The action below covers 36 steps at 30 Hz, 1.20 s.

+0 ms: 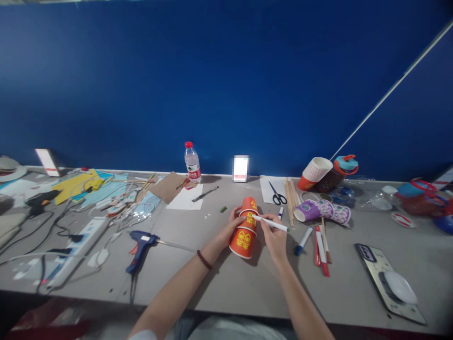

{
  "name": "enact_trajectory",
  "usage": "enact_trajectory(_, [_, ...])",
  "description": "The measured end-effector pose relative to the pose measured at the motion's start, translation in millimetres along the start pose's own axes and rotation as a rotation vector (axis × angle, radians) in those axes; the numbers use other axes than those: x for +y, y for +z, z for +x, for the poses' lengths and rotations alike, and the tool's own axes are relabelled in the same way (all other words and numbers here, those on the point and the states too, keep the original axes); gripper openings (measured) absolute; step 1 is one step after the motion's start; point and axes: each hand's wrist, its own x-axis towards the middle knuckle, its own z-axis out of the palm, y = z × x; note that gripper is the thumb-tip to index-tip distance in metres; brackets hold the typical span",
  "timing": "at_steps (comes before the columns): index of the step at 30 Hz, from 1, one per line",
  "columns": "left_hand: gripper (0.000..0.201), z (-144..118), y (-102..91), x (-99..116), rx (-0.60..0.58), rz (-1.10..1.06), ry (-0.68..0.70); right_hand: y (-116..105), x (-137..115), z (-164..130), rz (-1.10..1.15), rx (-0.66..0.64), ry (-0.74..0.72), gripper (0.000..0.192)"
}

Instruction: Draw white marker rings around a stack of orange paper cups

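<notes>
Several red paper cups (242,242) with yellow printing are joined end to end in a column that lies over the table in front of me. My left hand (232,226) is wrapped round the column's left side. In my right hand (273,236) is a white marker (274,223), held like a pen. Its tip points left and meets or nearly meets the middle cup; I cannot tell whether it touches. The green end of the marker faces right. A marker cap or short marker with a dark band (281,213) lies just beyond my right hand.
Black scissors (277,194) and wooden sticks (290,200) lie beyond my right hand. Purple cups (322,210), a blue marker (303,241) and a phone (375,271) are rightward. A blue glue gun (141,250), power strip (79,250) and cables lie left; a water bottle (192,163) stands behind.
</notes>
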Motion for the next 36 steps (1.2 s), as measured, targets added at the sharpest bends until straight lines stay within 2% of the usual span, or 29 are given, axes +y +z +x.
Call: enact_trajectory(36, [0.06,-1.4,1.5,2.5,0.0,0.008,-0.007,-0.3,-2.4,0.7,0.011,0.016,0.011,0.02])
